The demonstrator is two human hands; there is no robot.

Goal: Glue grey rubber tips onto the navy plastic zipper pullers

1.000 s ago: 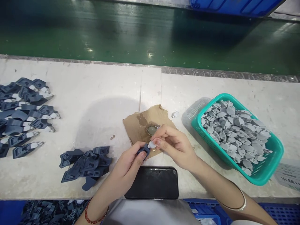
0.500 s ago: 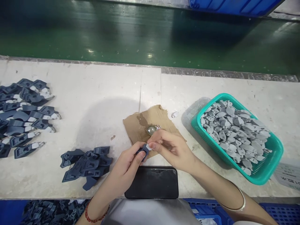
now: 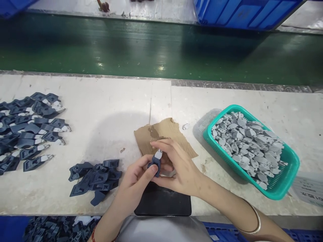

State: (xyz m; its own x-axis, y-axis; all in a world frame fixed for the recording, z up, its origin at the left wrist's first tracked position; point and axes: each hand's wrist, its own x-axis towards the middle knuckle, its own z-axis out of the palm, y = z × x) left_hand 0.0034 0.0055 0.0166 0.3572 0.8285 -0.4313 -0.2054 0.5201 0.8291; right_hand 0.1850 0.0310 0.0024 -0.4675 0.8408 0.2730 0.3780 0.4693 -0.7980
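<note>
Part (image 3: 155, 163), dark blue with a pale tip (image 3: 158, 154) at its far end, is held above the near side of the work area, between both hands. Left hand (image 3: 137, 179) grips it, thumb laid on its upper face. Right hand (image 3: 180, 171) is curved about the far and right sides, thumb and forefinger spread well apart; whether its fingers touch the part cannot be told.

Beyond the hands lies a torn sheet of cardboard (image 3: 142, 136), with a dark wet-looking patch. Below them, a black phone (image 3: 168, 203) rests flat at the table edge, partly covered. Left of the left hand: a small heap of dark blue pieces (image 3: 97, 178). Farther left: a larger group of blue pieces with pale tips (image 3: 32, 127).

Right side: a green basket (image 3: 294, 168), tilted in line, filled with grey pieces (image 3: 247, 141). One loose pale piece (image 3: 185, 126) lies between cardboard and basket. Across the white table (image 3: 113, 94) runs a green belt (image 3: 126, 47); a blue crate (image 3: 242, 13) stands beyond.
</note>
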